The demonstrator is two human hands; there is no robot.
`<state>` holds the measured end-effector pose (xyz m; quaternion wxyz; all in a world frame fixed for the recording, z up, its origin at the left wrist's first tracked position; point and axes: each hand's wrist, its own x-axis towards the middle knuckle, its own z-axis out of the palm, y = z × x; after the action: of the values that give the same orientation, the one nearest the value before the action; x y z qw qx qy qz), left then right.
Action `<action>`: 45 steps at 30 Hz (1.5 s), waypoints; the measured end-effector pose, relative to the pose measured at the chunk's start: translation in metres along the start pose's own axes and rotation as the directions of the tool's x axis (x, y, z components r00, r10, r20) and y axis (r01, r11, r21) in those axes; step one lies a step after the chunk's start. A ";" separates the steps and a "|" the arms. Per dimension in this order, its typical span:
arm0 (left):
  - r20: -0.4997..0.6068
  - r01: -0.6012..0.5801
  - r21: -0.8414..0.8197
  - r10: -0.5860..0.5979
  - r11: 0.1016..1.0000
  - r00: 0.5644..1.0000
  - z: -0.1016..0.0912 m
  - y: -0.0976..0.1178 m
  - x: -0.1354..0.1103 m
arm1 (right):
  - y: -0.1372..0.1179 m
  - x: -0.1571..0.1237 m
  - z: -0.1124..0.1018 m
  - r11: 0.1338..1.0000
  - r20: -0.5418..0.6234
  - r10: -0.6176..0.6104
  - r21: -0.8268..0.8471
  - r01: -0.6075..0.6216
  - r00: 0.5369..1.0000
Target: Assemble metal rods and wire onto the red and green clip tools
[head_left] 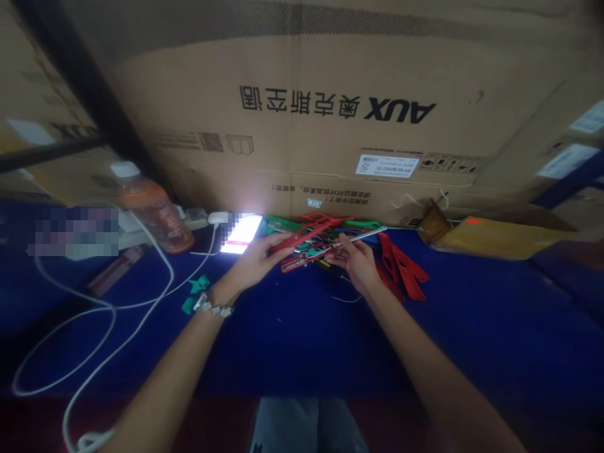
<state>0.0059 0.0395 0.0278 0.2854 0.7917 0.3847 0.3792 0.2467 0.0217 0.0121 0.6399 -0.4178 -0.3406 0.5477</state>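
Note:
My left hand (257,259), with a bracelet on its wrist, is closed on a long red plastic piece (309,234) that points up and to the right. My right hand (355,258) pinches a thin metal rod (365,234) that runs to the right above the pile. Both hands hover over a heap of red and green plastic parts (325,242) on the blue cloth (302,340). More red pieces (403,267) lie just right of my right hand.
A lit phone (241,234) lies left of the pile, with a white cable (94,327) looping over the cloth. An orange drink bottle (153,207) stands at the left. A large cardboard box (330,113) walls the back. Small green bits (195,292) lie near my left wrist.

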 end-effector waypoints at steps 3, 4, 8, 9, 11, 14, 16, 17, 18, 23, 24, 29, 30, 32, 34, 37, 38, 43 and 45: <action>0.079 -0.055 -0.024 0.056 0.998 0.995 0.013 -0.001 0.007 | 0.000 0.003 -0.003 0.999 -0.006 0.008 0.031 -0.007 1.000; 0.123 -0.063 -0.020 0.065 0.998 0.990 0.015 -0.001 0.009 | 0.000 0.004 -0.003 0.999 -0.006 0.012 0.032 -0.012 1.000; 0.221 -0.081 0.047 0.069 0.996 0.973 0.019 -0.002 0.017 | -0.004 0.005 -0.006 0.999 -0.027 -0.014 0.040 0.015 1.000; 0.222 -0.083 0.062 0.067 0.995 0.973 0.020 -0.003 0.019 | -0.006 0.005 -0.005 0.999 -0.033 -0.022 0.043 0.023 0.999; 0.209 -0.084 0.072 0.068 0.994 0.976 0.023 -0.007 0.020 | -0.008 0.004 -0.005 0.999 -0.043 -0.028 0.040 0.030 0.999; 0.152 -0.102 0.067 0.091 0.993 0.984 0.028 -0.012 0.017 | -0.011 0.003 -0.003 0.999 -0.043 -0.037 0.021 0.038 0.998; 0.109 -0.118 0.078 0.109 0.990 0.988 0.032 -0.012 0.014 | -0.012 0.002 -0.002 0.999 -0.038 -0.052 0.014 0.052 0.998; 0.094 -0.123 0.085 0.115 0.989 0.989 0.034 -0.012 0.012 | -0.012 0.002 -0.001 0.998 -0.037 -0.056 0.013 0.057 0.998; 0.083 -0.126 0.090 0.119 0.988 0.989 0.035 -0.011 0.010 | -0.012 0.001 -0.001 0.998 -0.038 -0.060 0.012 0.060 0.997; 0.066 -0.157 0.124 0.150 0.980 0.987 0.038 -0.007 0.005 | -0.013 0.001 0.000 0.996 -0.049 -0.078 0.029 0.079 0.996; 0.069 -0.165 0.135 0.157 0.977 0.985 0.038 -0.006 0.005 | -0.013 0.001 0.000 0.996 -0.050 -0.080 0.032 0.082 0.996; 0.080 -0.185 0.177 0.173 0.967 0.982 0.039 -0.004 0.003 | -0.014 0.000 0.000 0.994 -0.061 -0.098 0.042 0.101 0.993; 0.077 -0.177 0.186 0.166 0.966 0.983 0.039 -0.004 0.003 | -0.014 0.000 0.001 0.994 -0.067 -0.102 0.041 0.105 0.993; 0.057 -0.163 0.200 0.154 0.966 0.986 0.040 -0.003 0.002 | -0.015 0.000 0.001 0.993 -0.073 -0.107 0.038 0.110 0.992; 0.016 -0.160 0.207 0.160 0.965 0.987 0.041 -0.004 0.002 | -0.015 0.000 0.001 0.993 -0.071 -0.110 0.040 0.113 0.991; -0.081 -0.190 0.209 0.211 0.959 0.974 0.043 -0.007 0.002 | -0.016 0.000 0.002 0.994 -0.056 -0.102 0.038 0.104 0.993; -0.109 -0.201 0.212 0.227 0.956 0.968 0.043 -0.008 0.003 | -0.016 0.000 0.002 0.994 -0.052 -0.098 0.035 0.100 0.994; -0.148 -0.217 0.245 0.258 0.945 0.955 0.042 -0.010 0.003 | -0.016 -0.001 0.001 0.994 -0.046 -0.106 0.014 0.107 0.993; -0.156 -0.217 0.261 0.263 0.941 0.952 0.041 -0.010 0.002 | -0.015 0.000 0.001 0.994 -0.047 -0.110 0.007 0.110 0.993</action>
<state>0.0367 0.0400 -0.0009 0.1009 0.8219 0.3534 0.4352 0.2520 0.0209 0.0264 0.6790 -0.4079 -0.3453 0.5033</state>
